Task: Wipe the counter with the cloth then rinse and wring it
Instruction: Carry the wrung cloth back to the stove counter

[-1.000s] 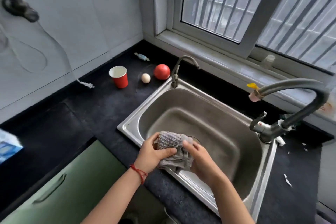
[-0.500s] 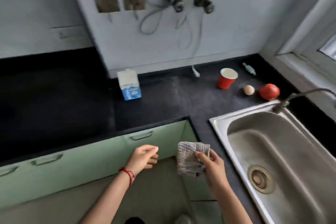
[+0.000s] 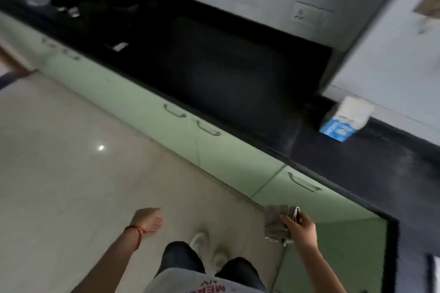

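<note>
View is tilted and motion-blurred. Right hand (image 3: pixel 298 227) is held out low in front of the body, arm reaching forward from lower right, grip pinching the folded grey waffle-textured cloth (image 3: pixel 276 223); cloth hangs below the fingers, in the air in front of the pale green cabinet fronts (image 3: pixel 228 154), not touching the long black stone counter (image 3: pixel 233 71). Left hand (image 3: pixel 148 219) is empty, fingers curled loosely inward, a red string bracelet (image 3: pixel 138 233) at the wrist, forearm extended over the beige tiled floor (image 3: pixel 71 162). Blue-and-white carton (image 3: pixel 345 121) stands on the counter near the wall, well apart from the cloth.
</note>
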`<action>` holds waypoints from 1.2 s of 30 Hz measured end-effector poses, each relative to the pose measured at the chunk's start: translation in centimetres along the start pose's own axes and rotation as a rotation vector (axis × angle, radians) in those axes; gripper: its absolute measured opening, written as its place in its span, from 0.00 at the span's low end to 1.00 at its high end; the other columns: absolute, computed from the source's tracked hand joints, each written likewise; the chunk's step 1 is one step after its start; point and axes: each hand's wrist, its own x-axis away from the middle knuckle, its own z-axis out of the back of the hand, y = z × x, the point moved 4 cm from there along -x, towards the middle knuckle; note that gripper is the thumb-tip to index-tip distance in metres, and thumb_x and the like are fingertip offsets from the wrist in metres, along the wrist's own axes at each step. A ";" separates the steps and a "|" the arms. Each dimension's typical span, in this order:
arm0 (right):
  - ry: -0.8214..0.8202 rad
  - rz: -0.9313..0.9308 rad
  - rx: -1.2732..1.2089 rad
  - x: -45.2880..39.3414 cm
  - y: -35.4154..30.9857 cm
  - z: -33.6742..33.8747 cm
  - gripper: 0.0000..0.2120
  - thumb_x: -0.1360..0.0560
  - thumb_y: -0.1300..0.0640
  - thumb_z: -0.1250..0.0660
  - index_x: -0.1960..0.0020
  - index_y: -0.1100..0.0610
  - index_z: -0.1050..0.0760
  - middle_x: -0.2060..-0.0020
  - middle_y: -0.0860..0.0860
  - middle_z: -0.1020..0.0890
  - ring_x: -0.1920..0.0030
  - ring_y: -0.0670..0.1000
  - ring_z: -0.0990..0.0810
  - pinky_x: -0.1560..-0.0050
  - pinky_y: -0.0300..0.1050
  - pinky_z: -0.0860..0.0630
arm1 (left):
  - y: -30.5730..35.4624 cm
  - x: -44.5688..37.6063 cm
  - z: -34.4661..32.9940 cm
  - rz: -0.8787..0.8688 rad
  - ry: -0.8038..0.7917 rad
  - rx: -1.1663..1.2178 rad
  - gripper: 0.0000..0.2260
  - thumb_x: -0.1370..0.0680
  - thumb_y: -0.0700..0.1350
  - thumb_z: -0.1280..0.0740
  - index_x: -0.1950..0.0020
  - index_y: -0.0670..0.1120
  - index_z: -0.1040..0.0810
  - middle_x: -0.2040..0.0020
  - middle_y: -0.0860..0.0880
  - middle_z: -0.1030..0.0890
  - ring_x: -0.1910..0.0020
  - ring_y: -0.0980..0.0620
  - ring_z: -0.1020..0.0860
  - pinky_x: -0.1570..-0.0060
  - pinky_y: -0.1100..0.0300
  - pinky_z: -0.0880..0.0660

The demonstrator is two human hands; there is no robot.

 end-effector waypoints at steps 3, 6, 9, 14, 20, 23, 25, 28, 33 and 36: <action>-0.122 0.050 0.157 -1.2 -1.4 -4.0 0.06 0.34 0.62 0.27 0.58 0.61 0.22 0.63 0.58 0.18 0.61 0.56 0.21 0.56 0.49 0.27 | -5.4 1.0 3.9 0.102 0.055 0.183 0.07 0.23 0.42 0.36 0.51 0.39 0.26 0.62 0.42 0.22 0.64 0.45 0.24 0.64 0.56 0.28; -0.257 0.109 0.318 -1.5 -3.0 -8.7 0.07 0.34 0.61 0.27 0.58 0.58 0.23 0.63 0.58 0.18 0.59 0.57 0.20 0.57 0.48 0.27 | -10.2 2.6 6.3 0.161 0.126 0.360 0.08 0.23 0.41 0.35 0.47 0.39 0.28 0.62 0.42 0.23 0.65 0.45 0.25 0.64 0.56 0.29; -0.380 0.155 0.448 -1.0 -4.6 -14.0 0.10 0.34 0.63 0.28 0.53 0.60 0.23 0.62 0.57 0.19 0.59 0.56 0.21 0.57 0.47 0.26 | -14.5 4.2 7.7 0.235 0.186 0.507 0.07 0.22 0.40 0.37 0.48 0.38 0.28 0.63 0.41 0.24 0.65 0.45 0.26 0.65 0.57 0.31; -0.536 0.304 0.624 1.7 -8.2 -23.3 0.10 0.34 0.62 0.28 0.54 0.60 0.25 0.62 0.58 0.19 0.63 0.55 0.23 0.64 0.45 0.28 | -20.4 5.9 9.5 0.341 0.304 0.715 0.06 0.22 0.40 0.38 0.49 0.38 0.27 0.63 0.41 0.24 0.66 0.45 0.26 0.64 0.57 0.31; -0.649 0.476 0.700 5.2 -13.5 -35.0 0.14 0.33 0.62 0.28 0.48 0.64 0.25 0.56 0.59 0.20 0.58 0.54 0.24 0.58 0.44 0.30 | -23.0 4.5 14.3 0.402 0.392 0.887 0.07 0.23 0.40 0.37 0.48 0.37 0.26 0.61 0.40 0.22 0.63 0.43 0.24 0.63 0.55 0.28; -0.631 0.515 0.734 6.4 -16.0 -40.3 0.17 0.32 0.61 0.28 0.46 0.66 0.25 0.51 0.62 0.19 0.53 0.59 0.22 0.57 0.44 0.32 | -22.3 2.1 18.2 0.418 0.396 0.924 0.08 0.23 0.40 0.37 0.47 0.37 0.27 0.54 0.37 0.22 0.58 0.41 0.24 0.56 0.52 0.27; -0.622 0.519 0.755 6.9 -17.4 -43.5 0.17 0.32 0.61 0.28 0.46 0.66 0.25 0.50 0.64 0.19 0.50 0.61 0.21 0.56 0.44 0.31 | -21.2 0.1 21.5 0.417 0.389 0.931 0.07 0.22 0.40 0.37 0.49 0.37 0.26 0.57 0.39 0.22 0.60 0.42 0.24 0.56 0.52 0.27; -0.590 0.549 0.801 7.3 -19.8 -47.9 0.17 0.32 0.62 0.28 0.46 0.67 0.26 0.50 0.65 0.19 0.50 0.62 0.21 0.56 0.45 0.32 | -18.1 -3.3 26.8 0.382 0.366 0.939 0.04 0.23 0.39 0.37 0.53 0.38 0.26 0.63 0.41 0.22 0.65 0.44 0.24 0.63 0.55 0.28; -0.565 0.586 0.866 7.0 -23.9 -54.1 0.17 0.31 0.61 0.29 0.44 0.66 0.27 0.51 0.64 0.19 0.53 0.60 0.22 0.58 0.44 0.34 | -10.4 -9.2 35.8 0.257 0.334 0.885 0.04 0.22 0.40 0.38 0.55 0.41 0.25 0.63 0.42 0.22 0.65 0.46 0.24 0.64 0.57 0.27; -0.545 0.595 0.917 5.8 -26.3 -58.0 0.18 0.31 0.60 0.29 0.45 0.65 0.27 0.52 0.64 0.19 0.52 0.61 0.22 0.58 0.45 0.34 | -5.5 -12.6 40.9 0.202 0.327 0.876 0.05 0.23 0.42 0.37 0.56 0.42 0.25 0.63 0.43 0.22 0.64 0.47 0.23 0.63 0.57 0.27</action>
